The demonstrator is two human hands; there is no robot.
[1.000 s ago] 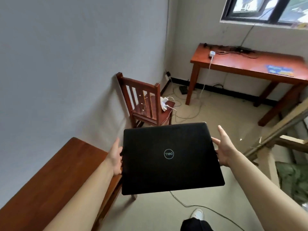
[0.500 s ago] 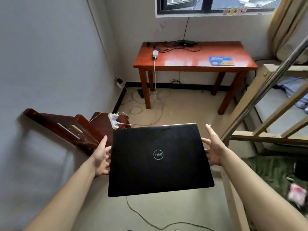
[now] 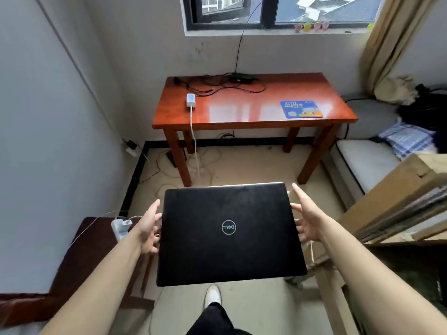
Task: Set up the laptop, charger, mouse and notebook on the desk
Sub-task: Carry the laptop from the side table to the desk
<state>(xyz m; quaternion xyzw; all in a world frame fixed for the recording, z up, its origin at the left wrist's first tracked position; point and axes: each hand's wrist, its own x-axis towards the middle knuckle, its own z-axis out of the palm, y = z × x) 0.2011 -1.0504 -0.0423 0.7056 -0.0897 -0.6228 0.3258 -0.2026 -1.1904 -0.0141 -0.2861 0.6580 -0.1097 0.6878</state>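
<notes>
Closed black laptop (image 3: 229,233) is in the air, lid up, logo facing the camera, over the floor and well short of the tabletop (image 3: 254,117). Left grip (image 3: 148,228) is at the laptop's left edge and right grip (image 3: 308,221) at its right edge. Both are released, not clenched: the fingers are spread and reach under the edges to carry it, and the thumbs point up, clear of the lid. The fingertips are hidden under the laptop.

The red-brown wooden tabletop stands against the far wall under the window (image 3: 266,10). On it, a white charger (image 3: 190,99) sits near the left side, its white cable hanging off the front edge to the floor. Black cords (image 3: 217,87) are tangled along the back edge. A blue mouse pad (image 3: 301,109) lies near the right front corner.

At lower left, a white power strip (image 3: 120,227) lies on a dark chair seat (image 3: 92,245), just beside the left grip. One white shoe (image 3: 212,296) shows on the floor below the laptop. There is a bed (image 3: 367,163) at the right.
</notes>
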